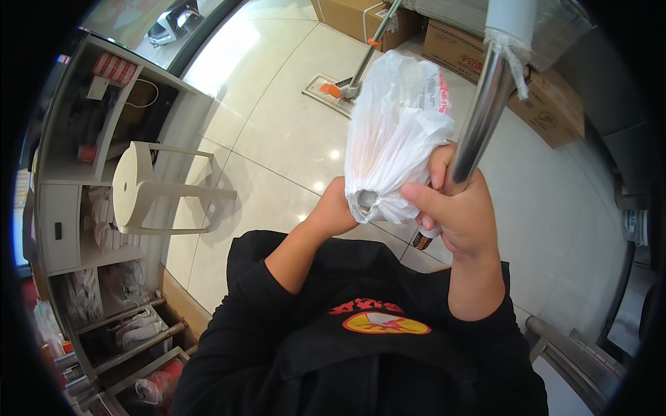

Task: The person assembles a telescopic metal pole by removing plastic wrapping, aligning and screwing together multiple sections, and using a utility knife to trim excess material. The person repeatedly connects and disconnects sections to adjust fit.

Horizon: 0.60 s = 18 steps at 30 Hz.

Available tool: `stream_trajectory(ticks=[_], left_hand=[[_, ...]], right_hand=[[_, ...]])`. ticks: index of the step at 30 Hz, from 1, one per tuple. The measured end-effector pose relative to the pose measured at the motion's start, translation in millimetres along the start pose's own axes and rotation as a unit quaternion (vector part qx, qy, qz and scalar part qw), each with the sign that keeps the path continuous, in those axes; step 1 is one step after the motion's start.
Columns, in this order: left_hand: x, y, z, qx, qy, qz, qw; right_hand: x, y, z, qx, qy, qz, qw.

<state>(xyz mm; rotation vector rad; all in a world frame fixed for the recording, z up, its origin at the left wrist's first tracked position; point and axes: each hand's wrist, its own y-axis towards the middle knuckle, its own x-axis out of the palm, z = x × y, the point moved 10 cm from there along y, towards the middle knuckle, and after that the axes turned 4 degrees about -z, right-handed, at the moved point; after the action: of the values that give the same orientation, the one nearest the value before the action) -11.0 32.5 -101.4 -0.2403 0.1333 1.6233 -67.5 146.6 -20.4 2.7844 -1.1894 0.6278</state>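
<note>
A bunched white plastic bag (399, 132) with red print near its far end is held up in front of my body. A round grey thing (367, 199) shows at the bag's near end; I cannot make out its kind. My right hand (458, 201) is closed on the bag's right side, thumb pressed on the plastic. Below its fingers juts a short black-and-white cylinder (426, 238); whether the hand holds it is unclear. My left hand (338, 206) lies against the bag's left side, its fingers hidden behind the plastic.
A shiny metal pole (480, 111) rises close to the right hand. To the left are a cream stool (139, 187) and shelves (59, 225) with bags and boxes. A flat mop (329, 93) lies ahead on the tiled floor, near cardboard boxes (454, 52).
</note>
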Motion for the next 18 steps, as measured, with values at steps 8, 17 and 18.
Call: stream_trajectory(ticks=[8,17,18], left_hand=[[-1,4,11,0.029,-0.023,0.003,0.999],[-37,-3,-54,0.003,-0.104,0.082,0.991],[-43,-2,-67,-0.012,-0.14,0.102,0.985]], right_hand=[[-11,11,10,-0.016,0.038,0.014,0.999],[-67,31,31,-0.009,0.313,0.151,0.938],[-75,33,34,-0.009,0.345,0.164,0.924]])
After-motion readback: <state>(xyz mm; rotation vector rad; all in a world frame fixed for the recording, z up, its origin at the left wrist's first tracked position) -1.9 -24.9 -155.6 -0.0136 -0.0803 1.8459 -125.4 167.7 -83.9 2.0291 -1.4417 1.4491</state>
